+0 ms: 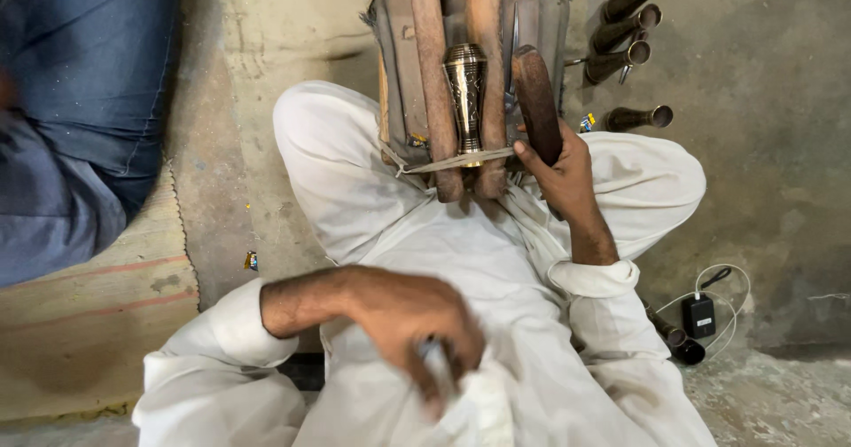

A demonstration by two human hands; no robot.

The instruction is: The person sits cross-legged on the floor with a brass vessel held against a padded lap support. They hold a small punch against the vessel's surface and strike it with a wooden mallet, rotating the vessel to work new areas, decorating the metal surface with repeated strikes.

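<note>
Nearest the camera, the left hand (412,323) is seen curled into a loose fist against the white garment (425,225) at the lap; the fingers are blurred, something small and pale appears pinched between them, and what it is cannot be told. The white sleeve cuff (239,323) is pushed back from the forearm.

Further out, the right hand (558,168) is closed around the lower end of a dark wooden tool handle (536,101), which is held upright and tilted slightly left, with the thumb pressed along its side. A thin metal blade (514,35) is visible just beside the handle.

Just left of that hand, an engraved brass vase-shaped piece (464,92) is held upright between two reddish wooden bars (430,83) of a worn wooden clamp frame (394,66). A pale strap (452,160) is stretched across the front of the bars at the foot of the brass piece.

To the right, on the concrete floor (771,145), four dark tapered metal tubes (634,35) with open mouths are laid, three close together and one apart below them. Nearer the right knee, a black charger block with white cable (700,314) is lying, with two more dark tubes (674,336) beside it.

At the far left, another person's blue clothing (80,101) is seen above a woven mat (89,314).
</note>
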